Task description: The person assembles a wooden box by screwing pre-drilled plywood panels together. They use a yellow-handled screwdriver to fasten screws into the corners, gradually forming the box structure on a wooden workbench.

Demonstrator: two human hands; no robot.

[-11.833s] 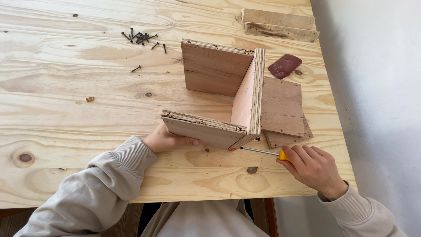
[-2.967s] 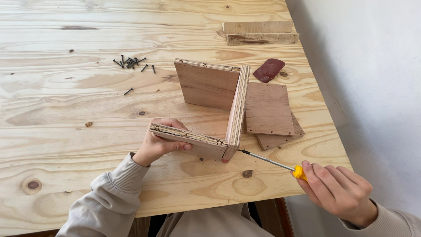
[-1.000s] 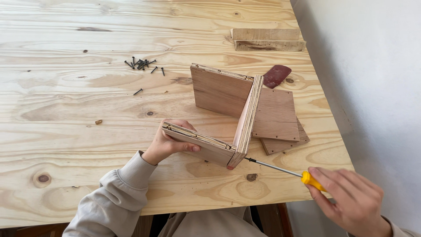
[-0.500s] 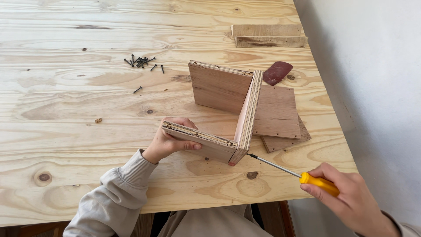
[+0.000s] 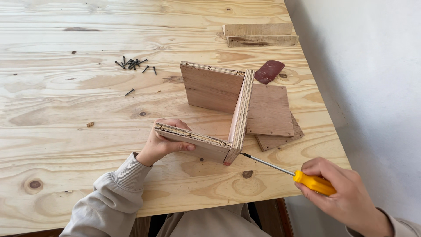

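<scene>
Screwdriver [image 5: 287, 172] sits in the right hand [image 5: 346, 197], whose fingers [image 5: 322, 169] are curled tight around its yellow handle at the near right corner of the worktop [image 5: 66, 114]. From those fingers the thin metal shaft runs up and to the left, and its tip meets the lower near corner of the plywood frame [image 5: 221, 116], on the outer face of the cross panel. That frame is three boards joined in a U lying open to the left: a near side panel, a far side panel standing on edge, and the cross panel on the right that links them.

Left hand [image 5: 164, 142] grips the near side panel at its free end, fingers [image 5: 186, 147] wrapped over the outer face and closed on the board, thumb hidden behind it. Both sleeves are light grey.

Beyond the right-hand fingers and just past the cross panel, two flat boards [image 5: 274, 118] lie stacked on the worktop, the lower one skewed so its corner sticks out. Farther on, touching the far edge of that stack, lies a dark red piece of sandpaper [image 5: 269, 71]. Well beyond the left-hand fingers a loose heap of black screws [image 5: 131, 63] rests on the pine, with one screw [image 5: 129, 92] lying apart, nearer. At the far right edge two wood offcuts [image 5: 261, 35] are stacked.
</scene>
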